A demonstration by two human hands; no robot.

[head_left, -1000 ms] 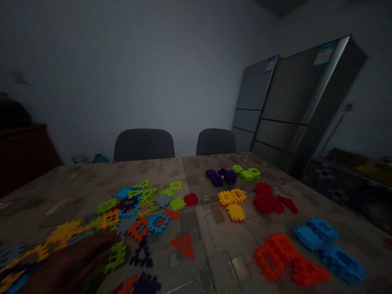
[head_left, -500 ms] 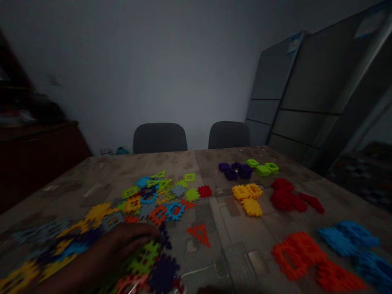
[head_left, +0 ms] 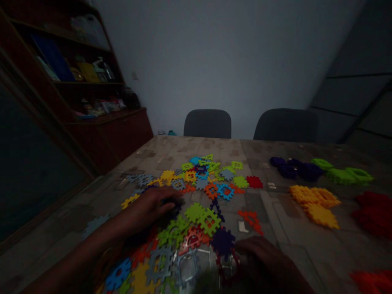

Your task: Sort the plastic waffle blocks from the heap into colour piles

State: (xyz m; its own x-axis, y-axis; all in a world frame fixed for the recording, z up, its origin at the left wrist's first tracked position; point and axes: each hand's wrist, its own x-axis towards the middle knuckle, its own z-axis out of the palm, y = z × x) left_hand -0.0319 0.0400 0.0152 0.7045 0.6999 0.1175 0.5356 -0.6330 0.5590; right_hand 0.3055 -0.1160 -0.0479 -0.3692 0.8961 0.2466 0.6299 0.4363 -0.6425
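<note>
My left hand [head_left: 161, 200] reaches across the pile of toothed plastic building pieces, its fingers and thumb curled round a dark piece [head_left: 174, 205], apparently purple. Shadow hides most of that piece. My right hand [head_left: 260, 253] hovers low at the pile's right side, fingers loosely extended, with no held piece visible. Beside its fingertips lie a dark purple square [head_left: 223, 241] and a dark red frame piece [head_left: 228, 265]. Between my hands are green pieces [head_left: 196, 212], an orange-red arched piece [head_left: 193, 239] and grey window pieces [head_left: 161, 261].
Sorted by colour on the right are purple [head_left: 297, 168], green [head_left: 344, 175], yellow [head_left: 315, 202], red [head_left: 375, 214] and orange [head_left: 373, 281] pieces. A lone orange triangle [head_left: 251, 220] lies mid-table. Two chairs [head_left: 207, 123] stand behind the table; a shelf unit [head_left: 107, 134] is at left.
The view has swung left, bringing the shelf unit into sight. My left hand has moved off the green pieces to a dark piece further left. My right hand has come into view.
</note>
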